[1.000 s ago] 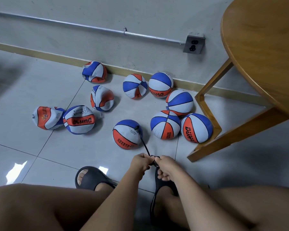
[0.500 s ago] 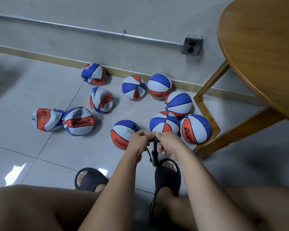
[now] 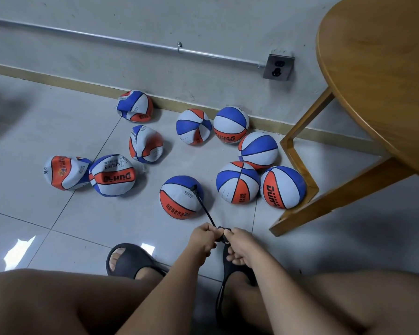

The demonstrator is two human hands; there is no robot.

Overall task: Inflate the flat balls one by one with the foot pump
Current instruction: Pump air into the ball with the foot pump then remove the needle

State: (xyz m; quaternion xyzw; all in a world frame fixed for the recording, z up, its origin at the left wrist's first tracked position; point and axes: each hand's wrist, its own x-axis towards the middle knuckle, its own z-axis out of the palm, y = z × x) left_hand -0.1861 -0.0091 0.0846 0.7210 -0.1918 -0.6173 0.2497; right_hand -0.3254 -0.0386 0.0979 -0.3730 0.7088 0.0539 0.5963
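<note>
Ball (image 3: 181, 197) on hose (image 3: 203, 209); we read "DUHAO" on rightmost ball (image 3: 282, 187). Fingers of left hand (image 3: 202, 239) and right hand (image 3: 240, 245) curl round pump handle (image 3: 224, 234).

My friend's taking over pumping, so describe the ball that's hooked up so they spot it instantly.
From the wooden table on the right, look left past the two round balls by its leg. The next ball is blue on top, orange below. Only it has the black hose plugged in, running to the pump handle.
</note>
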